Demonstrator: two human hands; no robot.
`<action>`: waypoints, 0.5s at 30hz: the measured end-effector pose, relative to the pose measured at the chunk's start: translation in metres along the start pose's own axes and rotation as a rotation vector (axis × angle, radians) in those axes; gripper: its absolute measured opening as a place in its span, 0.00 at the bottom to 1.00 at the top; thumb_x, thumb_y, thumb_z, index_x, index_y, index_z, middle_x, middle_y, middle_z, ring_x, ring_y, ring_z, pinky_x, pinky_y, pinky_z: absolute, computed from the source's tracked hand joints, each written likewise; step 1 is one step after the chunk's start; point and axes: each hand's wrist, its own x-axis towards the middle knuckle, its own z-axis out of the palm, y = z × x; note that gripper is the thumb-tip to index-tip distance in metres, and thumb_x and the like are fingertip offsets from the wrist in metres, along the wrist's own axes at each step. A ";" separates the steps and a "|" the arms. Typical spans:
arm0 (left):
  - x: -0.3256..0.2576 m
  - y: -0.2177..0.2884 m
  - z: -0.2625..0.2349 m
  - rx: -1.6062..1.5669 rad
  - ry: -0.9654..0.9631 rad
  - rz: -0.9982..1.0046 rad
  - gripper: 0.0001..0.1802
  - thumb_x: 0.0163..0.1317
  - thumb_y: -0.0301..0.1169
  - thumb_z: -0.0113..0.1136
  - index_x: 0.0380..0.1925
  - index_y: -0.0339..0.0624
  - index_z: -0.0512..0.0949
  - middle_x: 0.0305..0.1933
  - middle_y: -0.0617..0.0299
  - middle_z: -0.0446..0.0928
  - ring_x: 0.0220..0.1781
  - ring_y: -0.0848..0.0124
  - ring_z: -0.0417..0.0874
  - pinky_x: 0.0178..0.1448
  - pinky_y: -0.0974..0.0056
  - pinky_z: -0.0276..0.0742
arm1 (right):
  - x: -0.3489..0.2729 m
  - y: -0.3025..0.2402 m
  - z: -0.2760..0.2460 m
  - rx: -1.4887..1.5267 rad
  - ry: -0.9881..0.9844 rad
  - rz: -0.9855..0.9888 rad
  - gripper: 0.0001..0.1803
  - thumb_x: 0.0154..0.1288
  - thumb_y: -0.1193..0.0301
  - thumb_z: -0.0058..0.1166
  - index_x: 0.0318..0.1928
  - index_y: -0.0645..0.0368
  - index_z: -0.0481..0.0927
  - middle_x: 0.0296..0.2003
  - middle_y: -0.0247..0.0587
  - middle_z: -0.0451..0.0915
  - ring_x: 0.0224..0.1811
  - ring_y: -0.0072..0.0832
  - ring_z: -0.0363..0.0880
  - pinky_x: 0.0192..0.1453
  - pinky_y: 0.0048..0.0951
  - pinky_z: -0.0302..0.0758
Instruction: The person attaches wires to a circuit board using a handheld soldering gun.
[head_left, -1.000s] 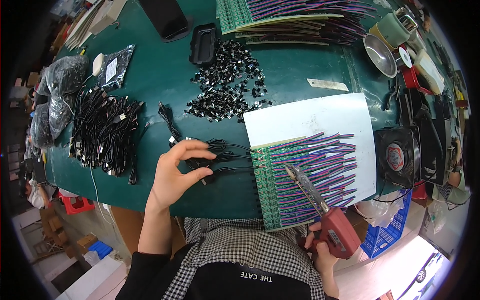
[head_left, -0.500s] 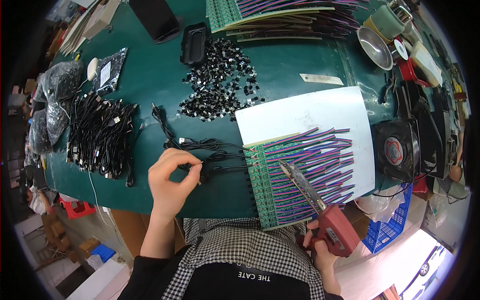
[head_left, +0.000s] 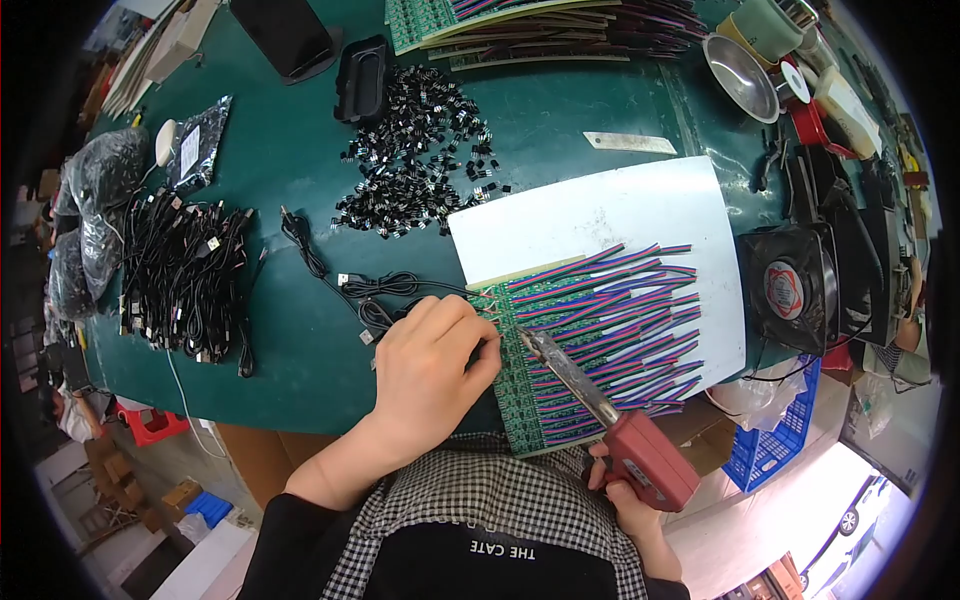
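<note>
My left hand (head_left: 432, 368) is closed in a pinch at the left edge of a green circuit board panel (head_left: 522, 405); its own fingers hide what they hold. Black USB cables (head_left: 392, 285) run from beside this hand to the board's upper left edge, where thin bare wires show. My right hand (head_left: 628, 500) grips a red soldering gun (head_left: 650, 462) by its handle. The gun's long metal tip points up and left, over the board and close to my left fingertips. Several rows of multicoloured ribbon wires (head_left: 625, 312) stretch rightward from the board.
Under the board lies a white sheet (head_left: 590, 215). Behind are a heap of small black connectors (head_left: 415, 160), a black tray (head_left: 362, 80) and a blade (head_left: 630, 143). Bundled black cables (head_left: 190, 275) lie left; a black fan (head_left: 788, 290) stands right. More wired boards (head_left: 410, 25) are stacked at the back.
My left hand has moved right, from over the cables to the board's left edge. The soldering gun has shifted slightly left, its tip nearer that edge. The whole view has shifted a little.
</note>
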 end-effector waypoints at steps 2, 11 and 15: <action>0.001 0.001 0.001 0.011 -0.007 -0.002 0.08 0.43 0.22 0.65 0.23 0.42 0.75 0.28 0.64 0.70 0.30 0.66 0.75 0.30 0.62 0.71 | 0.000 -0.001 -0.001 -0.041 -0.002 -0.003 0.41 0.53 0.72 0.69 0.64 0.72 0.63 0.40 0.52 0.82 0.29 0.25 0.80 0.34 0.24 0.77; 0.008 0.007 -0.004 0.028 -0.090 -0.105 0.06 0.47 0.21 0.64 0.24 0.40 0.76 0.28 0.63 0.73 0.27 0.64 0.78 0.29 0.63 0.72 | -0.001 0.003 -0.007 -0.199 -0.034 0.013 0.37 0.51 0.73 0.68 0.60 0.74 0.67 0.36 0.42 0.82 0.31 0.21 0.81 0.36 0.20 0.78; 0.011 0.011 -0.009 0.041 -0.164 -0.160 0.05 0.49 0.22 0.63 0.25 0.40 0.76 0.29 0.62 0.73 0.25 0.64 0.78 0.29 0.63 0.72 | -0.003 0.008 -0.011 -0.243 -0.029 -0.022 0.38 0.50 0.73 0.68 0.61 0.74 0.67 0.34 0.41 0.83 0.32 0.22 0.82 0.38 0.21 0.78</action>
